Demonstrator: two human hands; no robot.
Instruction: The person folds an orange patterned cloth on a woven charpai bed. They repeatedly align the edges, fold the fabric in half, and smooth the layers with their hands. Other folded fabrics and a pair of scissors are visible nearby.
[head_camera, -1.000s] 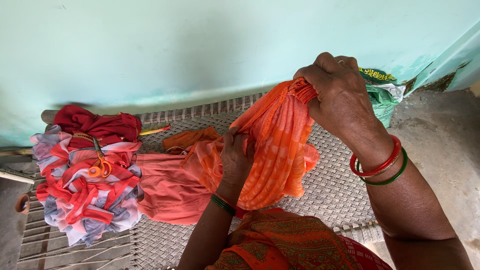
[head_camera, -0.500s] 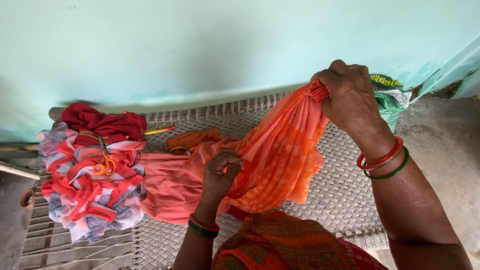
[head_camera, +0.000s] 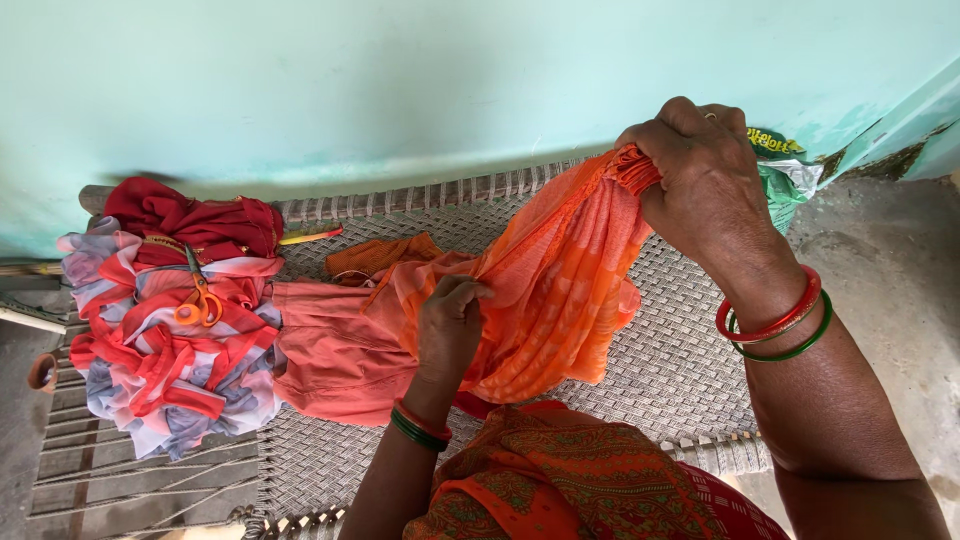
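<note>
Cot of woven webbing held everything. Orange cloth hung stretched between both hands over it: right hand gripped the bunched end high, left hand pinched an edge lower (fingers curled tight). Scissors lay on a fabric pile at left.

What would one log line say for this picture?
right hand: grips bunched orange cloth | left hand: pinches its edge | scissors: on cloth pile

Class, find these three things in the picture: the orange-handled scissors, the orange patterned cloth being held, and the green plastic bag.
orange-handled scissors (head_camera: 199, 300), head view, on the orange handle loops.
orange patterned cloth (head_camera: 560, 290), head view, on the hanging gathered middle.
green plastic bag (head_camera: 785, 175), head view, on its crumpled top by the wall.
</note>
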